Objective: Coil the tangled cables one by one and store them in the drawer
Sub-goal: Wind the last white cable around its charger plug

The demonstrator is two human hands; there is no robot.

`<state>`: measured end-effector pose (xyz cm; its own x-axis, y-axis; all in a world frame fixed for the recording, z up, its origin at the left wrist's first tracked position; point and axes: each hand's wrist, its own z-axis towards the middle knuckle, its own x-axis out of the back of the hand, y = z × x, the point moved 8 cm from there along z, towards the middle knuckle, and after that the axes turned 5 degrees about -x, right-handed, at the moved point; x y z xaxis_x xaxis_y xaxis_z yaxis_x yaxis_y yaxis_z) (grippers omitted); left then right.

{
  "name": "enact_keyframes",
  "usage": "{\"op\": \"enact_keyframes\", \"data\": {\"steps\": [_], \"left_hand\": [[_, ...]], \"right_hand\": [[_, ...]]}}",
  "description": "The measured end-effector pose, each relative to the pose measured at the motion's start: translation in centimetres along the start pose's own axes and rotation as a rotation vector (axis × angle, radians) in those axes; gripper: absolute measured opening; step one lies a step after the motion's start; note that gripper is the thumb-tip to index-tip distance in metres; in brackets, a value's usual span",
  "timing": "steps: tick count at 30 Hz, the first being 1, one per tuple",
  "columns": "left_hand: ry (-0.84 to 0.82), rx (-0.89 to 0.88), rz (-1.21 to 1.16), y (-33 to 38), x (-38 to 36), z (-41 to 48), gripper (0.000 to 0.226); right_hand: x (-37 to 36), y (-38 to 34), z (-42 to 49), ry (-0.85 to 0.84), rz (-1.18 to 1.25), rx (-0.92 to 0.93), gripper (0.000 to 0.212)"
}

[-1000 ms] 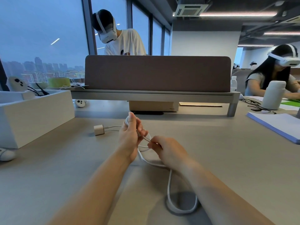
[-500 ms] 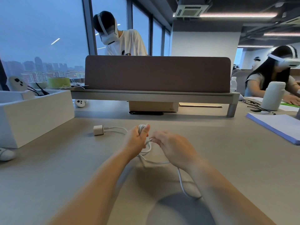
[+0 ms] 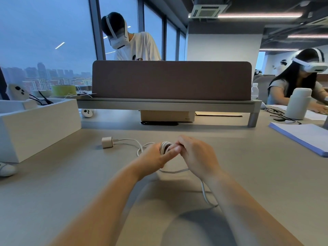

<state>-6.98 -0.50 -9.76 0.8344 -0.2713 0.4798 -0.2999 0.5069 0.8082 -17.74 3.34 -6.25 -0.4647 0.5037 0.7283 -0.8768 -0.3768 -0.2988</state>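
Above the table point(image 3: 74, 178), my left hand point(image 3: 156, 156) clasps the white cable point(image 3: 166, 147) coil, my right hand point(image 3: 197, 155) pinches on another turn, and the slack loop point(image 3: 204, 190) has shrunk, so coiling looks well along.

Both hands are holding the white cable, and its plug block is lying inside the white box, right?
Not quite. The head view shows the left hand and right hand holding the white cable, but its plug block lies on the table, outside the white box.
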Motion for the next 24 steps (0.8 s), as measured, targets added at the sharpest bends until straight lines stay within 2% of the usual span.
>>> {"op": "enact_keyframes", "data": {"steps": [5, 10, 13, 15, 18, 22, 24], "left_hand": [[-0.045, -0.017, -0.037, -0.2, 0.1, -0.1, 0.042], [-0.079, -0.043, 0.008, 0.0, 0.1, -0.3, 0.047], [-0.119, -0.047, 0.002, -0.4, 0.1, -0.2, 0.047], [-0.157, -0.056, 0.005, -0.7, 0.1, -0.2, 0.047], [-0.188, -0.036, 0.014, -1.3, -0.1, -0.2, 0.047], [-0.111, 0.05, 0.021, -1.8, 0.2, 0.0, 0.043], [-0.006, 0.073, 0.058, -1.8, 1.1, 0.1, 0.04]], "right_hand": [[-0.5, 0.1, 0.1, -0.057, 0.15, -0.015, 0.02], [-1.9, 1.3, 0.0, -0.212, 0.274, -0.162, 0.018], [-2.2, 2.3, 0.2, -0.247, 0.338, -0.233, 0.029], [-1.8, 2.6, 0.3, -0.24, 0.363, -0.216, 0.031], [-0.9, 2.4, 0.5, -0.193, 0.404, -0.135, 0.02], [-0.6, 2.6, 0.7, -0.112, 0.374, -0.102, 0.013], [-1.1, 3.0, 0.7, -0.172, 0.367, -0.152, 0.022]]}}
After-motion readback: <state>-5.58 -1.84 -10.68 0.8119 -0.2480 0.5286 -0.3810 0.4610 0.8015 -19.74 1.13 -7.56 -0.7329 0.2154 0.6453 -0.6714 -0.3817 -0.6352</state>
